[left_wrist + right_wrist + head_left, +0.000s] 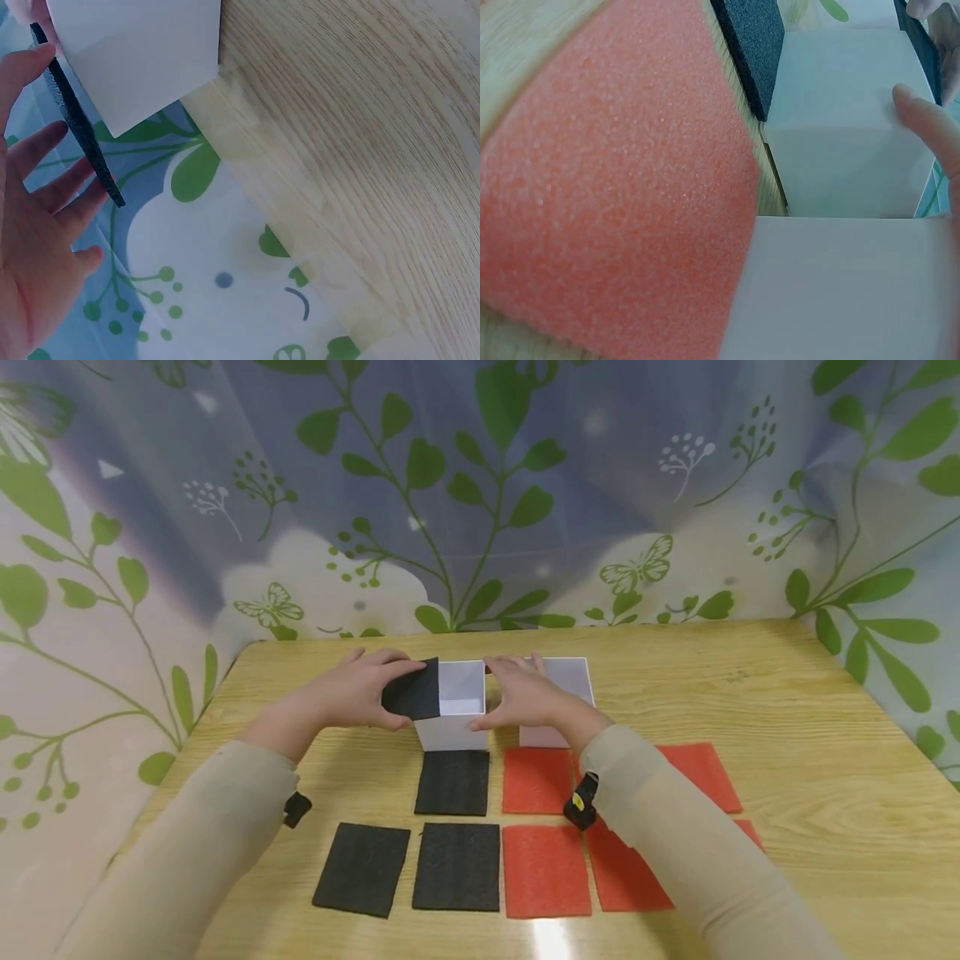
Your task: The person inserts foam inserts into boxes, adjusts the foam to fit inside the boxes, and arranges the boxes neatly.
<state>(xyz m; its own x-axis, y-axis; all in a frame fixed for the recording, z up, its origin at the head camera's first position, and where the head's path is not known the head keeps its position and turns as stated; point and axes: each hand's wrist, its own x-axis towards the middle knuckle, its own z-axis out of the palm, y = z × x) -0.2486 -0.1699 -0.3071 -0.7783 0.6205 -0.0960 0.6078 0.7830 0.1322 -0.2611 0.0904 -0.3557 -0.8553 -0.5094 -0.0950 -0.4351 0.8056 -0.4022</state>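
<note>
Two open white boxes stand side by side on the wooden table (787, 735). My left hand (352, 693) pinches a black foam sheet (412, 692) upright at the left rim of the left box (453, 731). The left wrist view shows the sheet (79, 127) edge-on between my fingers (45, 187) and the box wall (142, 52). My right hand (525, 697) grips that box's right side, thumb (930, 127) on its front face (840, 127). The right box (570, 681) lies partly behind this hand.
Three black foam sheets (452, 782) (362, 868) (456, 866) lie in front of the boxes, with several red foam sheets (546, 870) to their right, some under my right forearm. A leaf-patterned curtain (480, 485) closes off the back and sides of the table.
</note>
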